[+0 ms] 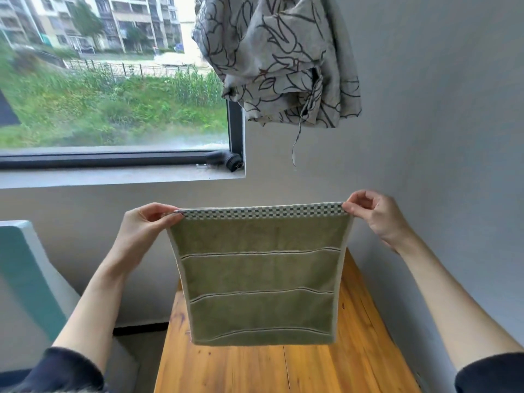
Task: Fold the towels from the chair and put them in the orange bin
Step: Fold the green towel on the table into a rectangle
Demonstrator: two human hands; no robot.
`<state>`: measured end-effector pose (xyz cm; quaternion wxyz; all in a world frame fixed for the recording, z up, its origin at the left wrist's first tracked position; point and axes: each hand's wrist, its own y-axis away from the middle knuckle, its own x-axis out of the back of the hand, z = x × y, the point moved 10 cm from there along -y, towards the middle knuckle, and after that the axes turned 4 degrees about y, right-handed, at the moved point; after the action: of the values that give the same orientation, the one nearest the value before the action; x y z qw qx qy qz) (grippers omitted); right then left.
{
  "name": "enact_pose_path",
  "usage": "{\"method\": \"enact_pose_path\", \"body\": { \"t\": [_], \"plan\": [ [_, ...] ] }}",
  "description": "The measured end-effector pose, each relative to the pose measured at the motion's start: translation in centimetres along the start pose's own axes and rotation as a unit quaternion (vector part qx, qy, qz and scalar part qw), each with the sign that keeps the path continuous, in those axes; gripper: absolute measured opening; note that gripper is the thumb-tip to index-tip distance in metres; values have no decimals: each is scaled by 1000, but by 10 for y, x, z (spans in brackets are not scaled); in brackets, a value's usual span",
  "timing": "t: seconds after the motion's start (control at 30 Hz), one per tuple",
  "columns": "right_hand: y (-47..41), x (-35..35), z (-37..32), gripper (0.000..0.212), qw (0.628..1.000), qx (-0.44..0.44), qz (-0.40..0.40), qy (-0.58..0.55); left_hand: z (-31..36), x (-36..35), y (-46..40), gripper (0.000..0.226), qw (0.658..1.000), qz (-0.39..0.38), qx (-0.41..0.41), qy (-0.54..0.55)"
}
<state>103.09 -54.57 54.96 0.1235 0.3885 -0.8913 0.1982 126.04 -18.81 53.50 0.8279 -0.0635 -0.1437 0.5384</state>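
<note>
Two pinches carry everything: our left hand [147, 222] and right hand [371, 215] each grip a top corner of the towel [261, 279], hanging above the table [283, 370]. A loosened corner could drop it crooked, spoiling our fold.

The green towel [261, 279] hides the far middle of the wooden worktop [283, 370], whose near end the bottom edge cuts off. The teal object [25, 268] at left is cropped, unidentifiable. Both sleeves run out of frame. The patterned curtain [280, 61] is cut at the top.
</note>
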Motion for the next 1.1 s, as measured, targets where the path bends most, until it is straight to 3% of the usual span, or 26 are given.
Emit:
{"method": "enact_pose_path", "body": {
  "t": [0.13, 0.27, 0.4, 0.7, 0.97, 1.0, 1.1],
  "plan": [
    [4, -11, -7, 23, 994, 28, -36, 98, 0, 2, 2, 19, 999, -28, -13, -31],
    [10, -33, -8, 21, 948, 66, -108, 291, -6, -1, 2, 24, 992, -58, -29, -112],
    [13, -42, -8, 16, 939, 60, -103, 323, -18, 3, 1, 21, 988, -55, -21, -144],
    [10, -38, -5, 9, 969, 10, -88, 230, -31, 7, 6, 6, 993, -41, 19, -112],
    [48, -49, 37, 13, 967, -136, -214, 20, -61, 1, 52, 10, 988, -46, 123, 80],
    [54, -49, 42, 13, 961, -153, -230, -6, -65, -2, 59, 12, 983, -65, 141, 97],
    [74, -54, 63, 8, 933, -206, -292, -48, -85, -15, 80, 51, 961, -138, 212, 108]
  ]
}}
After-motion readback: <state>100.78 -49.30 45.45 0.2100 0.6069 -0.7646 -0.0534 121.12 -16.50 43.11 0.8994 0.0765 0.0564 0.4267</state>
